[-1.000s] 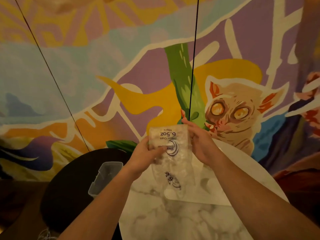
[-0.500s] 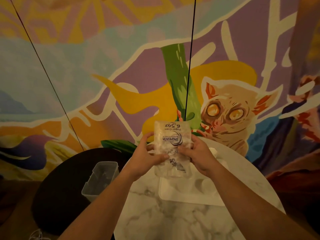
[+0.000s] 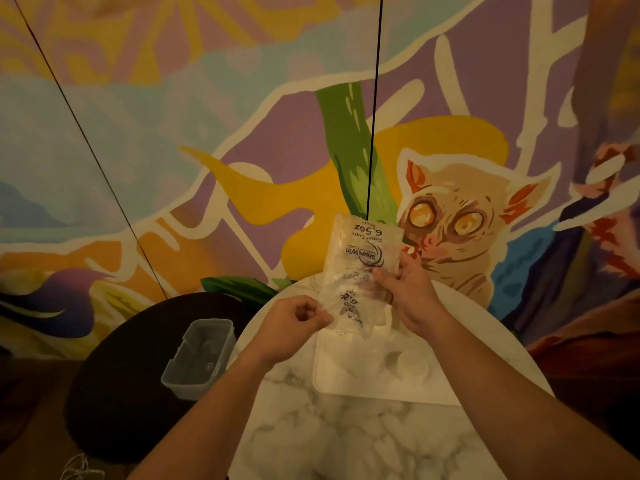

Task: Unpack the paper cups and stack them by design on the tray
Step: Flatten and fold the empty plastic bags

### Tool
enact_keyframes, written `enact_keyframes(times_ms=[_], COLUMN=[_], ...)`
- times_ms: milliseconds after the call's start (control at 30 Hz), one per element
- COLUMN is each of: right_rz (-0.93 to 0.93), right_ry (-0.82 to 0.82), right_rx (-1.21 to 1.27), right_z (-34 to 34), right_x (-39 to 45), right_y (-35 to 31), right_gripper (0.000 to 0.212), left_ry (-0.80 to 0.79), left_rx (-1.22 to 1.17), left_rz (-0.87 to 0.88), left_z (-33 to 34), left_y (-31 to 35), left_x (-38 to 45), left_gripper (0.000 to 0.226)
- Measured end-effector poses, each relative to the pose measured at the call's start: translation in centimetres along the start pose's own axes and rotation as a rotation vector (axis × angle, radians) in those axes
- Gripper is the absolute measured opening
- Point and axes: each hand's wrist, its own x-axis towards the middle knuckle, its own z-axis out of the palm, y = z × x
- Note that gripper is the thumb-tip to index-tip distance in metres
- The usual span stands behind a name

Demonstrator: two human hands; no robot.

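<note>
The person holds a clear plastic cup bag (image 3: 360, 268) up over the far edge of the marble desk (image 3: 346, 441), printed side toward the camera, its label reading "Paper Cups 6.5oz" upside down. The bag looks flat and limp, so it is probably already emptied, though its lower end is creased and hard to read.

The right hand (image 3: 408, 292) carries it: the thumb lies across the front of the film about mid-height and the fingers are behind it, a grip clamped on the bag's right edge. That keeps the wrapper hanging straight and clear of the tray. The left hand (image 3: 294, 323) is lower and to the left, its fingers curled, with the fingertips at the bag's lower left corner; it seems to pinch the film there, but whether it truly has hold cannot be told for certain. Holding at two opposite points would let the person stretch or flatten the wrapper.

Beneath the bag sits the white tray (image 3: 346, 386), and on it are pale round shapes that are likely paper cups (image 3: 412, 365); the dim light hides their designs and their number. A further pale shape stands by the tray's far edge, partly behind the bag.

To the left, on a dark round stool or side table (image 3: 114, 393), stands a clear plastic bin (image 3: 199, 358), within reach, perhaps for discarded wrapping.
</note>
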Motion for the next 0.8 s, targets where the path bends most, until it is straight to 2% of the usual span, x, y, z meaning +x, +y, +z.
enact_keyframes(times_ms=[133, 267, 333, 400, 500, 633, 800], right_rz=[-0.004, -0.009, 0.058, 0.189, 0.237, 0.225, 0.210], right_ry=[-0.028, -0.061, -0.099, -0.192, -0.294, -0.253, -0.231], right_rx=[-0.030, -0.026, 0.002, -0.030, -0.135, -0.124, -0.165], right_z=[-0.2, 0.7, 1.0, 0.8, 0.2, -0.8, -1.8], right_x=[-0.4, -0.8, -1.2, -1.6, -2.0, -1.9, -1.5], right_y=[-1.3, -2.0, -2.3, -2.1, -0.8, -0.3, 0.0], right_gripper=[0.034, 0.033, 0.037, 0.054, 0.068, 0.078, 0.084], left_ry=[-0.033, -0.166, -0.081, 0.038, 0.073, -0.013, -0.141], left_rx=[0.094, -0.231, -0.296, -0.280, -0.307, -0.386, -0.326], left_rz=[0.006, -0.037, 0.002, 0.065, 0.067, 0.025, 0.003], left_z=[-0.9, -0.4, -0.1, 0.2, 0.4, -0.5, -1.7], left_y=[0.5, 1.5, 1.5, 1.5, 1.4, 0.9, 1.1], left_x=[0.1, 0.0, 0.2, 0.3, 0.4, 0.4, 0.2], left_gripper=[0.009, 0.014, 0.013, 0.003, 0.004, 0.013, 0.034])
